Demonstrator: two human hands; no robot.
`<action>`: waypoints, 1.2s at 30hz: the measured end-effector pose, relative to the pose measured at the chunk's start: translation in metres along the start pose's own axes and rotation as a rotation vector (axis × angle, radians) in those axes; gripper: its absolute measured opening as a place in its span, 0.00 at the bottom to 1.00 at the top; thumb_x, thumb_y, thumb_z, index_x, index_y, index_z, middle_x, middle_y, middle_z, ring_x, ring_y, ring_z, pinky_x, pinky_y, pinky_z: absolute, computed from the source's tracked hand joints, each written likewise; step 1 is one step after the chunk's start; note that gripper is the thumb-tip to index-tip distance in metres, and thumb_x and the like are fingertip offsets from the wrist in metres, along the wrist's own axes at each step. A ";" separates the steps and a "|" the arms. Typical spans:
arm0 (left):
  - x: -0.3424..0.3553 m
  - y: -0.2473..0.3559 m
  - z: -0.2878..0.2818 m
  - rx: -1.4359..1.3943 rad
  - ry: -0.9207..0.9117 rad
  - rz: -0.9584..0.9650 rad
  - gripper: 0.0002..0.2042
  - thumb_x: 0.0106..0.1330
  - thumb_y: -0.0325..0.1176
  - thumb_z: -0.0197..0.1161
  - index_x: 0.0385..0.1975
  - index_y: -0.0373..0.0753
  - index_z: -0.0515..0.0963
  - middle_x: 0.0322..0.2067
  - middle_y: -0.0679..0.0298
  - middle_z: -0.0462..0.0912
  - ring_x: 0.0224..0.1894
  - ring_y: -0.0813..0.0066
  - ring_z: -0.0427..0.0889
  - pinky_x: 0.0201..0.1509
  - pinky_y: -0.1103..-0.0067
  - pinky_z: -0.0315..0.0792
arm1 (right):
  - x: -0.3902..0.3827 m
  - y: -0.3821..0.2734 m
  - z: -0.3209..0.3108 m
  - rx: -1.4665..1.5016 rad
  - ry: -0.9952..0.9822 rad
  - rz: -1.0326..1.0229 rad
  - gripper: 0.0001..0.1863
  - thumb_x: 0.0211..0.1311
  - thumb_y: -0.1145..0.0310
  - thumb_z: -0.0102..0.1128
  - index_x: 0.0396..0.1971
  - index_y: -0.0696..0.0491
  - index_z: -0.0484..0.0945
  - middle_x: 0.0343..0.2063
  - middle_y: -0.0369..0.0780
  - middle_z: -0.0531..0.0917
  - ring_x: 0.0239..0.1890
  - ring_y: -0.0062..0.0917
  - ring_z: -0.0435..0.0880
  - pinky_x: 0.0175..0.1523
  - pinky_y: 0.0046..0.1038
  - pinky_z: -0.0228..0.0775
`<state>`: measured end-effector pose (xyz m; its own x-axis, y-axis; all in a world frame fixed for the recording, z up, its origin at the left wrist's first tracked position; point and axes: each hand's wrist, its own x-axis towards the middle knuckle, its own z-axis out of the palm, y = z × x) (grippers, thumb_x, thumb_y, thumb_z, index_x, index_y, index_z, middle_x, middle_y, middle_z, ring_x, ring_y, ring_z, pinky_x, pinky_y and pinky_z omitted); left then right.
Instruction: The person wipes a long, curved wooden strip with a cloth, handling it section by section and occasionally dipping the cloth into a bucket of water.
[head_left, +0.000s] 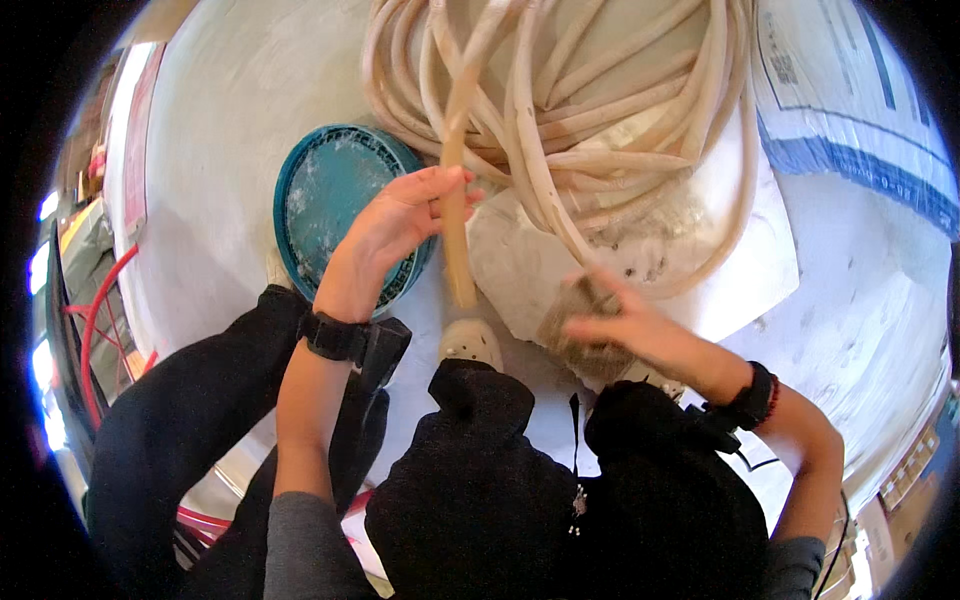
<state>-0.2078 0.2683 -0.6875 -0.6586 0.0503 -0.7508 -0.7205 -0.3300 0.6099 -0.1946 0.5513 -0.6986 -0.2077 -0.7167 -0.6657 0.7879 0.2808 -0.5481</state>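
Observation:
My left hand [400, 212] is closed around a tan hose [456, 235], near its lower end. That end hangs down above a light, perforated shoe. My right hand [630, 325] is smeared by motion over a rough grey-brown clump [572, 325], perhaps a rag. Whether its fingers grip the clump I cannot tell. A long beige hose [535, 165] with dirty patches runs down to that hand. The rest of it lies in a loose coil [640, 115] in front of me. A round teal tub [335, 190] with white smears stands behind my left wrist.
Under the coil lies a white, dirt-marked sheet [765, 250]. A plastic-wrapped package [850, 100] with a blue band is at the far right. Another person's black-trousered leg [190, 400] is close on my left. Red metal tubing [92, 335] stands at the left edge.

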 end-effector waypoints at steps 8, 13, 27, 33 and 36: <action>-0.016 -0.018 0.025 0.811 0.317 0.317 0.12 0.51 0.33 0.65 0.20 0.36 0.68 0.22 0.63 0.75 0.28 0.79 0.77 0.28 0.86 0.69 | -0.011 -0.066 -0.031 -0.203 0.402 -0.593 0.21 0.61 0.54 0.42 0.49 0.51 0.62 0.41 0.36 0.70 0.45 0.19 0.69 0.51 0.22 0.60; -0.037 -0.031 0.032 0.977 0.379 0.467 0.12 0.46 0.30 0.66 0.21 0.34 0.67 0.25 0.59 0.74 0.26 0.75 0.76 0.28 0.81 0.69 | 0.002 -0.107 0.010 -0.472 0.497 -0.855 0.14 0.58 0.66 0.49 0.44 0.52 0.67 0.36 0.34 0.73 0.37 0.22 0.71 0.46 0.21 0.61; -0.055 -0.022 0.031 0.267 0.276 0.151 0.14 0.46 0.25 0.62 0.33 0.31 0.72 0.29 0.60 0.77 0.30 0.78 0.77 0.36 0.80 0.70 | 0.094 -0.115 0.046 -1.157 -0.106 -1.180 0.29 0.41 0.72 0.52 0.51 0.52 0.62 0.41 0.41 0.74 0.42 0.36 0.72 0.55 0.33 0.56; -0.052 -0.022 0.024 -0.366 -0.203 0.077 0.23 0.54 0.26 0.57 0.50 0.30 0.61 0.43 0.51 0.72 0.44 0.62 0.75 0.49 0.72 0.68 | 0.094 -0.119 0.026 -1.022 0.060 -1.095 0.26 0.42 0.69 0.50 0.48 0.53 0.64 0.29 0.44 0.76 0.35 0.32 0.75 0.47 0.30 0.62; -0.052 -0.026 0.024 -0.518 -0.389 -0.006 0.30 0.56 0.28 0.56 0.58 0.37 0.51 0.47 0.47 0.68 0.48 0.58 0.72 0.51 0.70 0.66 | 0.094 -0.121 0.025 -0.489 0.080 -0.963 0.22 0.45 0.70 0.48 0.45 0.54 0.67 0.29 0.40 0.77 0.32 0.23 0.75 0.40 0.25 0.66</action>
<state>-0.1601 0.2969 -0.6584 -0.7554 0.3591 -0.5480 -0.5903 -0.7360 0.3314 -0.2953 0.4340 -0.6826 -0.6668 -0.7337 0.1307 -0.0393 -0.1406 -0.9893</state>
